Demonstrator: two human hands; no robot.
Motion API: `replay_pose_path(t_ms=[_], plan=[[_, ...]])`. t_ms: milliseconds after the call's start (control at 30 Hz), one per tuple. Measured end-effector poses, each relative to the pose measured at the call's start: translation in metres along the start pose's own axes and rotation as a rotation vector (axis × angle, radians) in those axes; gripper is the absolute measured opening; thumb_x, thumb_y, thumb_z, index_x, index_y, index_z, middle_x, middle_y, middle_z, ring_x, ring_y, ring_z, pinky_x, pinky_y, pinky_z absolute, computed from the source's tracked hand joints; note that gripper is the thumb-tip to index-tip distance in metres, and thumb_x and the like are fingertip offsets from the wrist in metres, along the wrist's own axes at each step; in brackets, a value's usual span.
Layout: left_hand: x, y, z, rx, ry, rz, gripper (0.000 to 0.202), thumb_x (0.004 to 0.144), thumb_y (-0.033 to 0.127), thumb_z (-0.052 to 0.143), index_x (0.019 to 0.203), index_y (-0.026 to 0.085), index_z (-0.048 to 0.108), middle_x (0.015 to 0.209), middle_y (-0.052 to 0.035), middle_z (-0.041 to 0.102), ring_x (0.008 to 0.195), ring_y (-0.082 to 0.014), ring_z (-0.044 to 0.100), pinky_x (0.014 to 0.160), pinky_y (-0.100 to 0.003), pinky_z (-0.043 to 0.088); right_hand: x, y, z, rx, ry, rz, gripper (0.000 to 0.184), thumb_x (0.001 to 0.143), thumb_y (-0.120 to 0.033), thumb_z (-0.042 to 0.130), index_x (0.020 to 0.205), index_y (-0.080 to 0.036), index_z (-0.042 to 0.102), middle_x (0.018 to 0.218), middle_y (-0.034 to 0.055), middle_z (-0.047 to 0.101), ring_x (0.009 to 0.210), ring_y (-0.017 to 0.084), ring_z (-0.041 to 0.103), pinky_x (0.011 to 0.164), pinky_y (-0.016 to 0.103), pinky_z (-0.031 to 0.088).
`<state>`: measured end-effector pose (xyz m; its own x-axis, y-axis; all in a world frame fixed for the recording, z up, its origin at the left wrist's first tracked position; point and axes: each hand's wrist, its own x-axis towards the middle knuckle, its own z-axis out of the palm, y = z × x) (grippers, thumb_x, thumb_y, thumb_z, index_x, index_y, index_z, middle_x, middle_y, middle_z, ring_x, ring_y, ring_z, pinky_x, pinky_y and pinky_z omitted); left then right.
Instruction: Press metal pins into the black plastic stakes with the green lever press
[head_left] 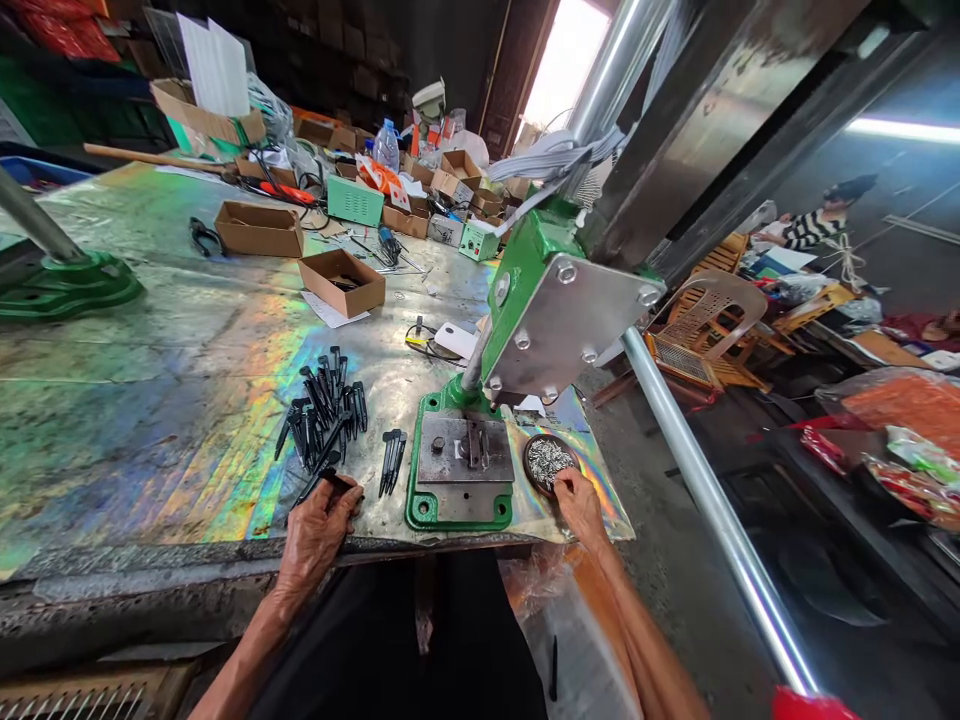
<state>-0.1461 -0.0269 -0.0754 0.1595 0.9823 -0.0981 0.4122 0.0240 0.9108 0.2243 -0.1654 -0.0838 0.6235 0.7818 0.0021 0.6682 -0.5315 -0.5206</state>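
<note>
My left hand (321,518) is at the table's front edge, its fingers closed around a dark plastic piece (343,487). Right beyond it lies a pile of black pointed plastic pieces (319,405). A few similar pieces (392,462) lie side by side, left of the green hand press (459,515). My right hand (581,507) reaches over the near rim of a round dish (534,478) full of small silvery metal pins (550,460). Its thumb and fingertips are pinched together at the pins; what they hold is too small to make out.
The press's slanted head (562,320) and long steel lever (720,510) rise between me and the right side. Cardboard boxes (259,230), pliers (204,237) and a green control box (355,200) sit farther back. Another person (814,228) is at the far right.
</note>
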Motion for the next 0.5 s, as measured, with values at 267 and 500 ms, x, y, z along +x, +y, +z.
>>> replay_pose_path(t_ms=[267, 500], plan=[[0.0021, 0.0040, -0.0034, -0.113, -0.026, -0.101, 0.039, 0.069, 0.054, 0.057, 0.084, 0.018, 0.056, 0.058, 0.0030, 0.059, 0.046, -0.0135, 0.055, 0.049, -0.024, 0.045, -0.0009, 0.0093, 0.0004, 0.242, -0.012, 0.037, 0.022, 0.090, -0.035, 0.056, 0.094, -0.014, 0.060, 0.089, 0.0027, 0.060, 0.075, 0.016, 0.059, 0.067, 0.033, 0.051], [0.0019, 0.0052, -0.0054, -0.277, -0.033, -0.147, 0.040, 0.067, 0.053, 0.063, 0.083, 0.016, 0.056, 0.056, 0.0033, 0.058, 0.045, -0.0127, 0.054, 0.048, -0.025, 0.045, -0.0049, 0.0007, -0.0062, 0.368, 0.006, 0.115, 0.023, 0.089, -0.034, 0.058, 0.101, -0.014, 0.060, 0.095, 0.0044, 0.060, 0.076, 0.016, 0.060, 0.064, 0.032, 0.052]])
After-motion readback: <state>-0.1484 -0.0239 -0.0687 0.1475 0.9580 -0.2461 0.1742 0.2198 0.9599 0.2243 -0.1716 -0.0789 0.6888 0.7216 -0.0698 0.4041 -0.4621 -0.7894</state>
